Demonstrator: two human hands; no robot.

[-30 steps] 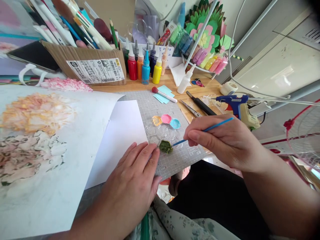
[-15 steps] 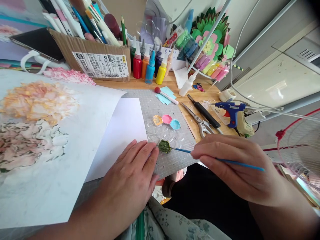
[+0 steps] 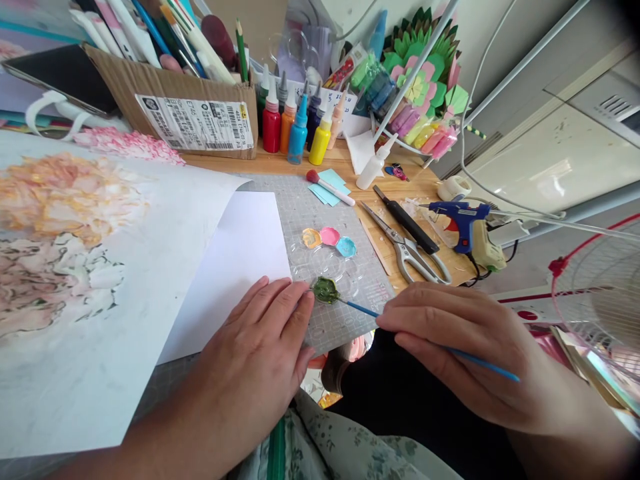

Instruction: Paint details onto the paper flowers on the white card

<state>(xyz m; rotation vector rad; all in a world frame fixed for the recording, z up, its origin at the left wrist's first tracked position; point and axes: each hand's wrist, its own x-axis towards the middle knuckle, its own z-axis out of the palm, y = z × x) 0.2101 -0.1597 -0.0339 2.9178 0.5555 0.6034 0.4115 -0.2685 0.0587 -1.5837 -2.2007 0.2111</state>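
My right hand (image 3: 450,347) pinches a thin blue paintbrush (image 3: 363,309), its tip in the dark green paint (image 3: 325,291) of a clear plastic palette (image 3: 345,268). Orange, pink (image 3: 329,236) and blue (image 3: 346,247) paint fill other wells along the palette's far side. My left hand (image 3: 267,330) lies flat with its fingers stretched out, over the edge of a blank white sheet (image 3: 235,247). Its fingertips reach the palette's near left edge, beside the green well; whether they press on it I cannot tell. A grey cutting mat (image 3: 295,193) lies under palette and sheet.
A large sheet with painted ruffled flowers (image 3: 165,247) curls up at left. Behind stand a cardboard box of brushes and pens (image 3: 200,123) and several paint bottles (image 3: 298,133). Scissors (image 3: 407,250), a black-handled tool (image 3: 407,220) and a blue glue gun (image 3: 460,220) lie at right.
My right hand has dropped slightly, and the brush handle slopes more steeply, its tip still in the green paint. My left hand stays flat. The whole view has shifted a little.
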